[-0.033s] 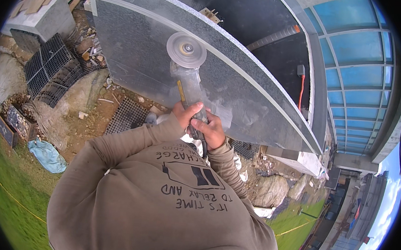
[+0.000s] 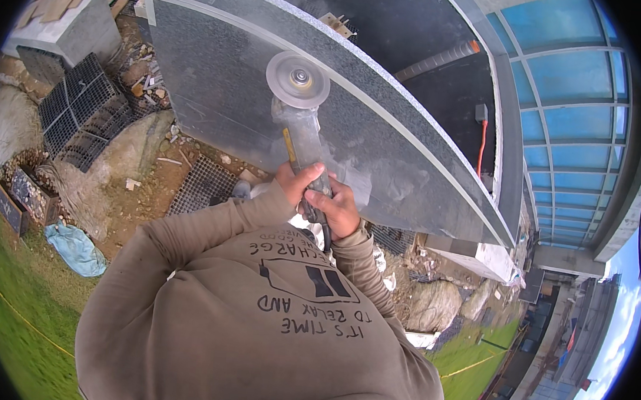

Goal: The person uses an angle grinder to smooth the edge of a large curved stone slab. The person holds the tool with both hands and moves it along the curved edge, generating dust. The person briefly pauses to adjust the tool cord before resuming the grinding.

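Note:
I hold a dusty grey angle grinder [image 2: 299,137], its cutting disc [image 2: 298,80] up by a pale groove along a large dark speckled stone slab [image 2: 222,111]. My left hand [image 2: 299,181] is closed round the grinder's body, and just below and to the right my right hand [image 2: 333,210] grips it near the cord end. White dust lies on the slab beside the grinder. I cannot tell whether the disc touches the stone.
Rubble, black grates [image 2: 78,109], a concrete block [image 2: 61,22] and a blue plastic sheet [image 2: 72,248] lie left. Behind the slab is a dark recess with a pipe [image 2: 434,59] and orange conduit [image 2: 482,148]. Right are blue glazing [image 2: 552,75] and grass with yellow string [image 2: 469,365].

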`<state>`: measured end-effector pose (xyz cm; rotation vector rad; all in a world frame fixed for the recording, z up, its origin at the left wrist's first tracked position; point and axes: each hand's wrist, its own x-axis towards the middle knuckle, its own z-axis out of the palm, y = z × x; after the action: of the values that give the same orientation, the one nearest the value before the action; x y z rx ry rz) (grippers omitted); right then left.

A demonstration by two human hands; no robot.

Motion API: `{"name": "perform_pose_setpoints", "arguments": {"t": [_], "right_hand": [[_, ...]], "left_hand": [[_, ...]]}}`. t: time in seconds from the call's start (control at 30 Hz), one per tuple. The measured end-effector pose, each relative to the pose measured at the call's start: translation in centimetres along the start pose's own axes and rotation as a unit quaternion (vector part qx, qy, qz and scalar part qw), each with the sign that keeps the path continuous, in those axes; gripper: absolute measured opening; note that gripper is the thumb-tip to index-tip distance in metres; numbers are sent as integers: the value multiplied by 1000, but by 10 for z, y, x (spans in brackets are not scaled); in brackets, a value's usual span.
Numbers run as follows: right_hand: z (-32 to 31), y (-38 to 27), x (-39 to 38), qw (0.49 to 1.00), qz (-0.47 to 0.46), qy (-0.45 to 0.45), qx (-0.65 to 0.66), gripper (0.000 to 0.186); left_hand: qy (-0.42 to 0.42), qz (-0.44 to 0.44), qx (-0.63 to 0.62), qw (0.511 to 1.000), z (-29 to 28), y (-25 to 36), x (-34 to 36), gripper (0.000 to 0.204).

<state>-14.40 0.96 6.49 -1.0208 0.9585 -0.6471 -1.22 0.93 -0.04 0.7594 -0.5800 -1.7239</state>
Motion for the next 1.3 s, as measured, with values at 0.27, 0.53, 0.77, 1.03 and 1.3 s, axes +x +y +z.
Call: {"name": "perform_pose_setpoints", "arguments": {"t": [0.27, 0.53, 0.77, 1.03, 1.3], "right_hand": [[-2, -1, 19, 1000, 2, -12, 6, 44], [-5, -2, 33, 999, -3, -39, -8, 41], [-1, -7, 39, 999, -18, -43, -6, 43], [-11, -1, 23, 1000, 15, -8, -16, 41], [-14, -2, 9, 1000, 2, -6, -11, 44]], "left_hand": [[1, -8, 28, 1000, -12, 11, 11, 56], [8, 31, 15, 999, -12, 13, 20, 60], [28, 50, 15, 998, -10, 23, 20, 61], [7, 8, 52, 999, -2, 21, 9, 62], [9, 10, 34, 999, 6, 7, 7, 60]]}}
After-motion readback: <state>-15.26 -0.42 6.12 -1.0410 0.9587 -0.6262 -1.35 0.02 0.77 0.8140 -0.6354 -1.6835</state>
